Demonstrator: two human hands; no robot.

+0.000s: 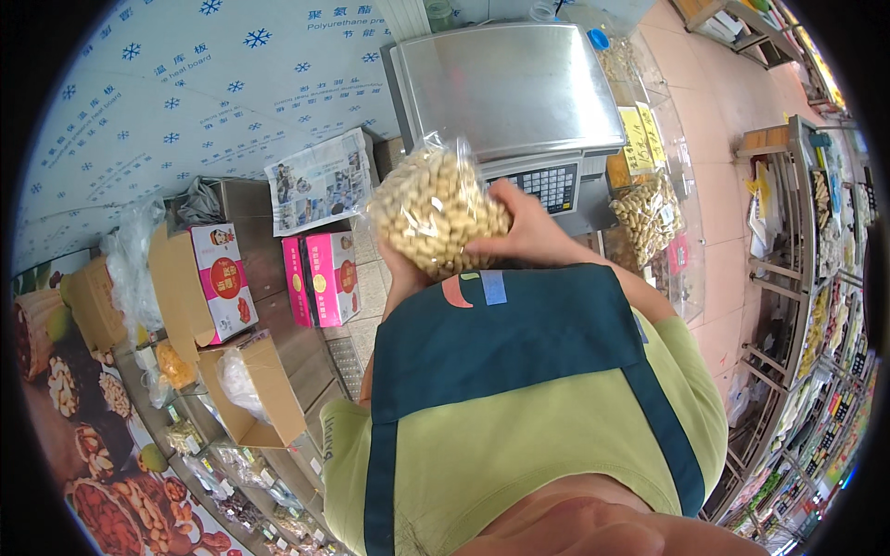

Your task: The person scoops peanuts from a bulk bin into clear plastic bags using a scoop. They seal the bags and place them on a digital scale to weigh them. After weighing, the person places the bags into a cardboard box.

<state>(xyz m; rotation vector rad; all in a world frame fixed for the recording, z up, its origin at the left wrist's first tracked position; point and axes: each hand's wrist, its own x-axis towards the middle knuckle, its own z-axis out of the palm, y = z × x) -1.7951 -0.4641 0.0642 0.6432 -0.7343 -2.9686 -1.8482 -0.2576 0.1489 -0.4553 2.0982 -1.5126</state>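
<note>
A clear plastic bag of unshelled peanuts is held up in front of my apron. My left hand supports it from the lower left, its fingers mostly hidden behind the bag. On the other side, my right hand grips the bag with thumb and fingers. Just beyond the bag stands a weighing scale with a bare steel platform. Its keypad is partly covered by my right hand.
To the right of the scale, another bag of peanuts lies on a clear bin beside yellow handwritten signs. Pink boxes, a newspaper and an open carton are at left. Metal shelving stands across the tiled floor.
</note>
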